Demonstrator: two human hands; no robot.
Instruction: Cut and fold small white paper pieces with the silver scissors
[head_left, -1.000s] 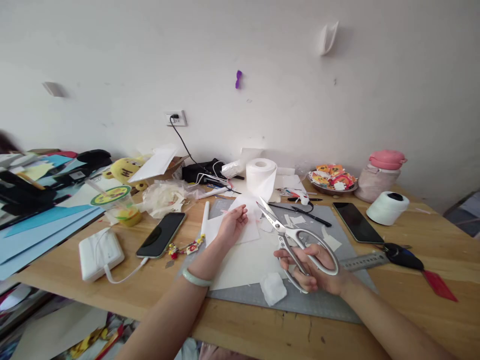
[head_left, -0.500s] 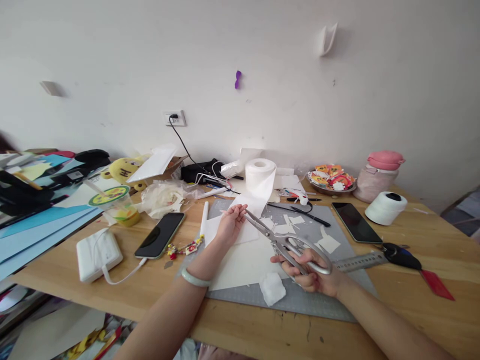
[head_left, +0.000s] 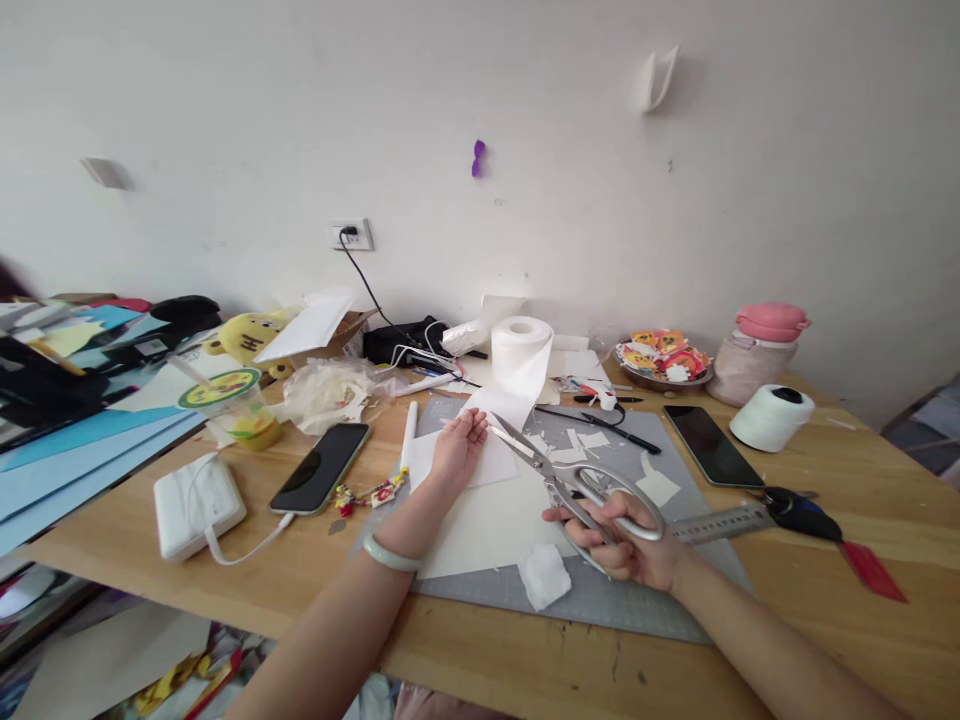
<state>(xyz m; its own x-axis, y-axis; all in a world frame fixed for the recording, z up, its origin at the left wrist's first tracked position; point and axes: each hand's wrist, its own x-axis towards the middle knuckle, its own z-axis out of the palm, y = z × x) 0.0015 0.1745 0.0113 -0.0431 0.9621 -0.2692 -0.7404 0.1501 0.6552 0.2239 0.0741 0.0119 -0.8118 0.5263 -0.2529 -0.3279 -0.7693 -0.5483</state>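
Note:
My right hand [head_left: 615, 540] grips a pair of silver scissors [head_left: 551, 478] by their loop handles. The blades point up and left, slightly parted. Close to their tips is my left hand [head_left: 461, 447], palm up, with its fingers bunched together; whatever they hold is too small to make out. Beneath both hands, white paper sheets [head_left: 480, 530] lie on a grey cutting mat [head_left: 495, 592]. A toilet paper roll [head_left: 521, 355] stands behind my left hand, its loose end trailing forward onto the mat. A folded white wad [head_left: 544, 577] rests at the mat's front edge.
Left of the mat lie a phone [head_left: 320, 468] on a cable, a white power bank [head_left: 199, 505] and a lidded drink cup [head_left: 232, 405]. To the right are another phone [head_left: 712, 445], a thread spool [head_left: 772, 417], a steel ruler [head_left: 724, 522] and a pink-lidded bottle [head_left: 757, 350].
The scissor blades have parted a little as the fingers of my right hand shifted on the handles. My left hand has stayed almost in place near the tips.

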